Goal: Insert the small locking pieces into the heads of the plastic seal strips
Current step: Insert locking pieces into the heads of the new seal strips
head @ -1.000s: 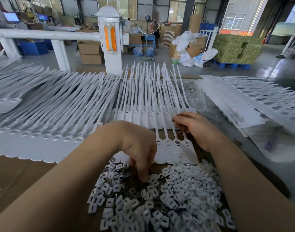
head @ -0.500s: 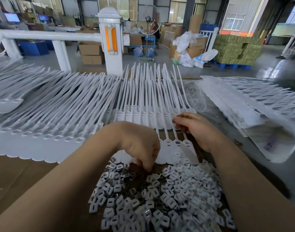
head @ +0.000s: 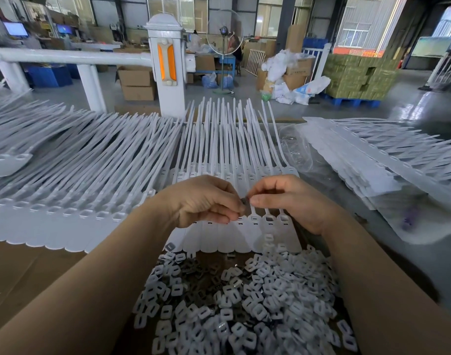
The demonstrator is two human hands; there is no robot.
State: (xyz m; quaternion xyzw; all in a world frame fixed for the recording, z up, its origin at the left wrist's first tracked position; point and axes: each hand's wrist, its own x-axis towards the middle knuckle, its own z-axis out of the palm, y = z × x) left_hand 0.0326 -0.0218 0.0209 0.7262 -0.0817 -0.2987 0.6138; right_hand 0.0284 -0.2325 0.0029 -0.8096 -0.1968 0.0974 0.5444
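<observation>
Above the seal strips [head: 247,160], left hand [head: 204,201] and right hand [head: 288,198] pinching one locking piece [head: 244,201]

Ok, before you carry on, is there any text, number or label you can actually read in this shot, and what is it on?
None can be read.
Cardboard box behind the bags: a dark printed line, too blurred to read.
Two monitors at far left: lit, content too small to read.
Seal strips and locking pieces: no print visible.
</observation>
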